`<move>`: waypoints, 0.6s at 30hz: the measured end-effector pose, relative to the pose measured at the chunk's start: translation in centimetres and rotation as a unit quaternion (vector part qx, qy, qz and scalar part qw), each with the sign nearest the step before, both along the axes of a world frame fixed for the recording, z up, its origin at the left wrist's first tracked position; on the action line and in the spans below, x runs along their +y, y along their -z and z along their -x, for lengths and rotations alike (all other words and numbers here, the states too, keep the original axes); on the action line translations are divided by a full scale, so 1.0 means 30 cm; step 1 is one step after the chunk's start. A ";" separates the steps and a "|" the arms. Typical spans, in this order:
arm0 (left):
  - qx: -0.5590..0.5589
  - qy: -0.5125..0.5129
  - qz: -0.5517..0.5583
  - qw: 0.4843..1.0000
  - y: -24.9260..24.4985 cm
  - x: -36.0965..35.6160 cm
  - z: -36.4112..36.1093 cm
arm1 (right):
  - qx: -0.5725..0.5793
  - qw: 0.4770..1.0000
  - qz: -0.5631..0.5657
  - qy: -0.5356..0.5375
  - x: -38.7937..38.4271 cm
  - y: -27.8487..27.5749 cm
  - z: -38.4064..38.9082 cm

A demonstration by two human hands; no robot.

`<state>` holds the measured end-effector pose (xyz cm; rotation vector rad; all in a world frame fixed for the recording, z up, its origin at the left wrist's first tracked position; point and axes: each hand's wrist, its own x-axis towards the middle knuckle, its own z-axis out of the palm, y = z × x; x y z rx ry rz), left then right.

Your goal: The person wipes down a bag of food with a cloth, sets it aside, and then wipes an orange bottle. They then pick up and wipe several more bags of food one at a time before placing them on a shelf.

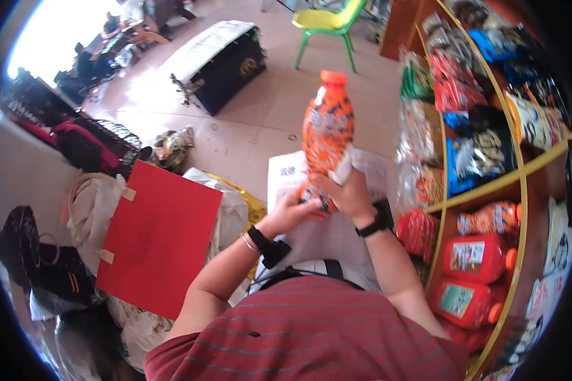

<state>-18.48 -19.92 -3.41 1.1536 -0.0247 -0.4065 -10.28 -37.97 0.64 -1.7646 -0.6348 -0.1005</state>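
An orange bottle (328, 124) with a dark-patterned wrap and an orange cap stands out in front of me, cap end pointing away. My left hand (293, 211) is closed around its bottom end. My right hand (349, 190) is at the lower right side of the bottle, its fingers closed on a small white piece (342, 169) that looks like cloth or tissue and lies against the bottle. What exactly this piece is, I cannot make out. Under both hands lie white printed sheets (285, 174).
On the right, a yellow-edged shelf (520, 184) holds packets, a similar orange bottle (489, 219) and red jugs (475, 258). A red board (162, 238) lies on pale bags at left. Farther off are a dark box (229, 73) and a green-and-yellow chair (324, 22).
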 end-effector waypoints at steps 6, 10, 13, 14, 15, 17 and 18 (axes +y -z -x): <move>0.057 -0.049 0.100 0.992 -0.016 0.006 0.005 | 0.402 0.862 -0.307 0.013 -0.113 -0.037 -0.087; 0.075 -0.071 0.169 0.980 0.030 0.024 -0.006 | 0.424 0.805 -0.411 -0.060 -0.154 -0.084 -0.101; 0.088 -0.070 0.190 0.975 0.049 0.029 -0.015 | 0.445 0.779 -0.421 -0.136 -0.159 -0.091 -0.091; 0.092 -0.062 0.199 0.974 0.053 0.037 -0.014 | 0.447 0.777 -0.421 -0.138 -0.155 -0.089 -0.090; 0.093 -0.066 0.197 0.974 0.051 0.042 -0.013 | 0.449 0.772 -0.426 -0.145 -0.152 -0.086 -0.089; 0.085 -0.056 0.188 0.977 0.046 0.039 -0.011 | 0.453 0.764 -0.432 -0.155 -0.157 -0.071 -0.095; 0.084 -0.059 0.186 0.977 0.039 0.033 -0.008 | 0.447 0.772 -0.415 -0.177 -0.166 -0.059 -0.103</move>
